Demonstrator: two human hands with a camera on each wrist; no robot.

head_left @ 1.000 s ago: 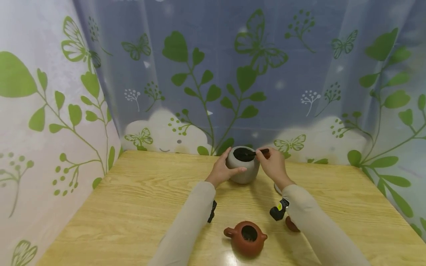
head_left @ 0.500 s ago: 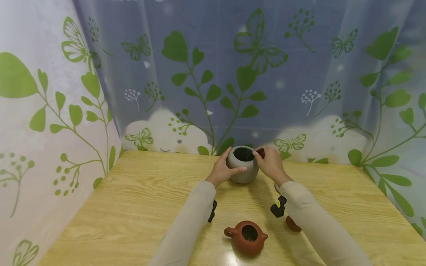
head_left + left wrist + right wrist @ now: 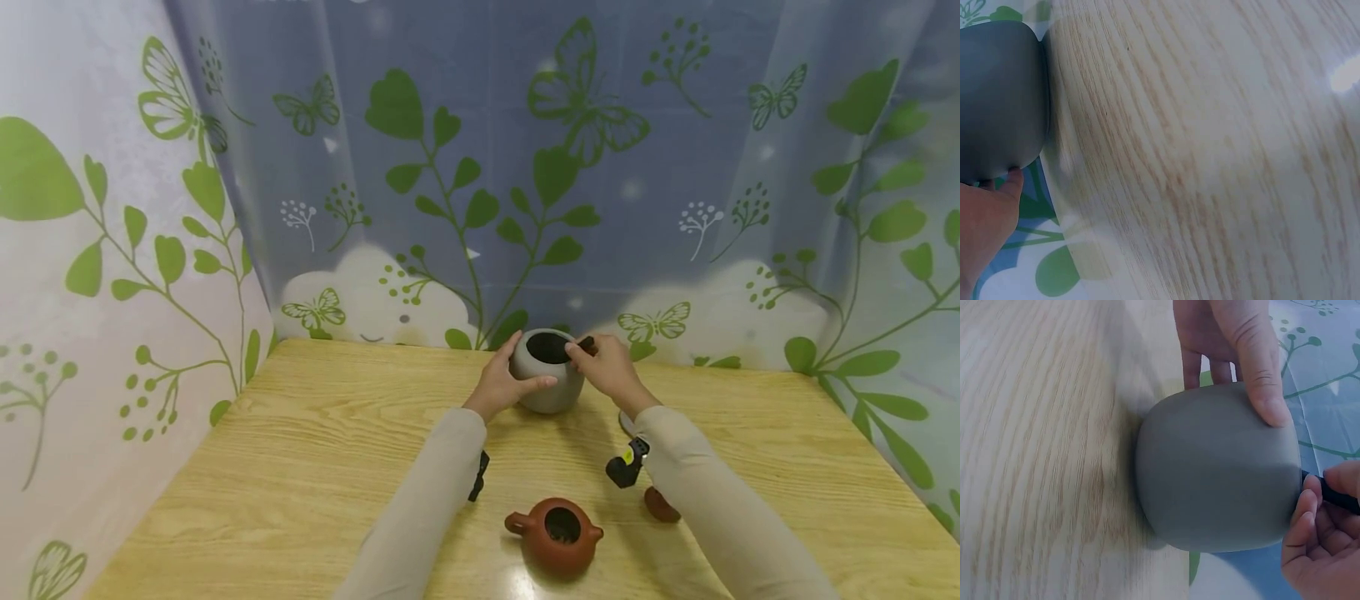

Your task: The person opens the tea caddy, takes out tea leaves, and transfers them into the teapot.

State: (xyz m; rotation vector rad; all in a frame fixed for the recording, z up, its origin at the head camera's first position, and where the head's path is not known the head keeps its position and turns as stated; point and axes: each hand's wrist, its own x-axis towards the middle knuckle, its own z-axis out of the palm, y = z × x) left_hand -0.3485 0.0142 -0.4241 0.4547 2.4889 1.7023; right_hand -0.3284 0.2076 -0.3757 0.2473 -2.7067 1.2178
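Note:
A round grey jar (image 3: 547,390) stands at the far side of the table, its wide mouth facing up and dark inside. My left hand (image 3: 497,387) grips its left side, thumb across the front and fingers round the back. At the right of the rim, my right hand (image 3: 611,367) pinches a slim dark stick-like tool (image 3: 587,342). The tool's far end is hidden in the jar's mouth. In the right wrist view, the tool's dark handle (image 3: 1340,499) shows between thumb and curled fingers.
Nearer me sits a red-brown teapot (image 3: 551,560) without its lid, dark bits inside, handle pointing left. A small red-brown rounded piece (image 3: 661,505) lies by my right sleeve. A pale round disc (image 3: 626,423) is partly hidden behind the right wrist. A patterned curtain (image 3: 450,167) hangs behind the table.
My right hand has shifted slightly left toward the jar's mouth, and the stretch of tool seen over the opening earlier is now hidden. The left hand and jar have stayed put.

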